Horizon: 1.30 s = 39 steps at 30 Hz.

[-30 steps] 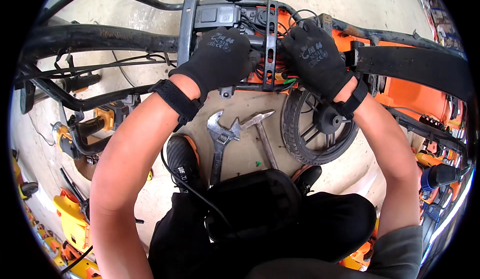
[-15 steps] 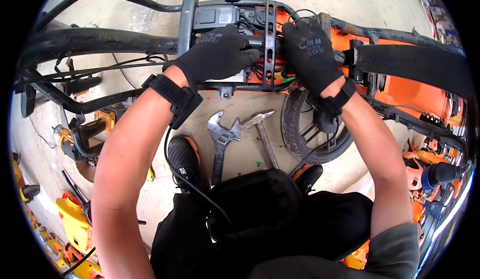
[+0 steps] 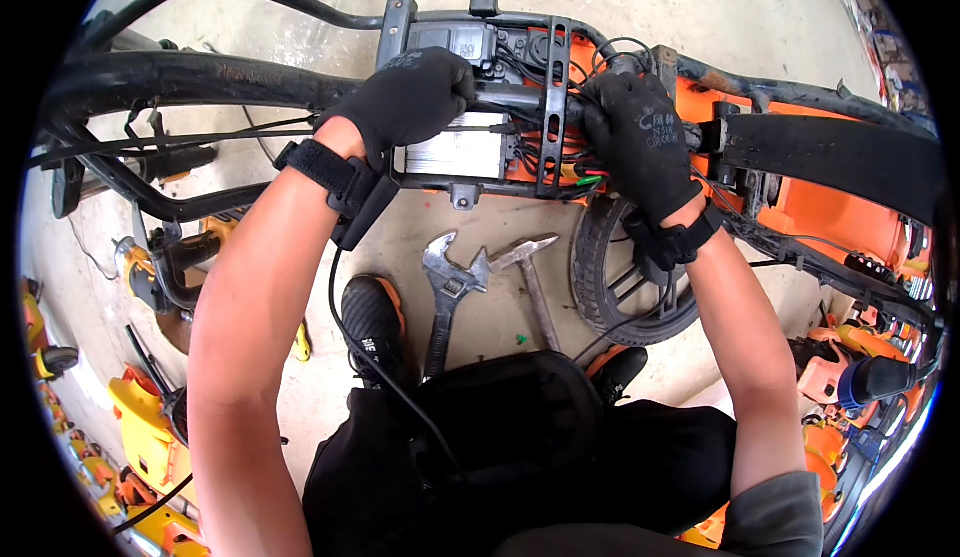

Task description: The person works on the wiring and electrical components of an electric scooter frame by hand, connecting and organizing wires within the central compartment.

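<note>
Hand tools and coloured things on a pale floor.
An adjustable wrench lies just left of a hammer; whether their heads touch, I cannot tell. Near the hammer's handle is a small green piece. A yellow body part stands at lower left, and orange and yellow things crowd the right edge.

Bright light, fisheye-bent edges

A pale, scuffed concrete floor spreads under even, bright light, with a whitish patch at upper left; indistinct clutter lines the upper-right edge; a white bright streak curves along the lower right
</note>
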{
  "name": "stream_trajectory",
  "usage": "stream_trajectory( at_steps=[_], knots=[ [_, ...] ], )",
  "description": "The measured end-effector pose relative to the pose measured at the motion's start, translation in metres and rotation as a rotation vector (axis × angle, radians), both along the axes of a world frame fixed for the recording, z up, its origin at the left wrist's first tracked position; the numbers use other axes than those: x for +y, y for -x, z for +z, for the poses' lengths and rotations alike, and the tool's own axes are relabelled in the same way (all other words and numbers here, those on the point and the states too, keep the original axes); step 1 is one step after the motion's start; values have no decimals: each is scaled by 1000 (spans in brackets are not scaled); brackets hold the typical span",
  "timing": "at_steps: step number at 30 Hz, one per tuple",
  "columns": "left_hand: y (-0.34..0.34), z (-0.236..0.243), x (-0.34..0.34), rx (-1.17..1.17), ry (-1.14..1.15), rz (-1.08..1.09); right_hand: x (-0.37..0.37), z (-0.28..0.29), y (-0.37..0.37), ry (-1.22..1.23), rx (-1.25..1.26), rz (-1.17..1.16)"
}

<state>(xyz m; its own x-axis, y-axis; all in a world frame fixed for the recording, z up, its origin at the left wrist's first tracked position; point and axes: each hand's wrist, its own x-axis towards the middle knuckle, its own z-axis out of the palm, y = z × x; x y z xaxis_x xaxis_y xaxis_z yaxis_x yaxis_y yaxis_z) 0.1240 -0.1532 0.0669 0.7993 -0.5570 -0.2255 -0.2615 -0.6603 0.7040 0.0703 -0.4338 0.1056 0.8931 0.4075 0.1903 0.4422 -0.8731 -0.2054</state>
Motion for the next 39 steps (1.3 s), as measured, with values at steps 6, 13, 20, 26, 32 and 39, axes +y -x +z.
stream_trajectory(
  at_steps=[6,13,20,26,32,39],
  knots=[
    [-8,5,-25,-324,66,-57,3,-3,2,-7,-22,-36],
    [-11,13,-62,-238,-221,-256,2,-10,-18,-195,-100,-59],
    [-1,-12,-42,-179,-125,-49,-6,3,-32,-305,184,-216],
    [7,-6,-26,-135,-107,4,-14,5,-46,-412,368,-243],
    [16,15,-47,-300,-50,-59,-17,46,-34,-714,825,-208],
    [7,10,-47,-60,-125,21,-15,55,-10,-733,822,-198]
  ],
)
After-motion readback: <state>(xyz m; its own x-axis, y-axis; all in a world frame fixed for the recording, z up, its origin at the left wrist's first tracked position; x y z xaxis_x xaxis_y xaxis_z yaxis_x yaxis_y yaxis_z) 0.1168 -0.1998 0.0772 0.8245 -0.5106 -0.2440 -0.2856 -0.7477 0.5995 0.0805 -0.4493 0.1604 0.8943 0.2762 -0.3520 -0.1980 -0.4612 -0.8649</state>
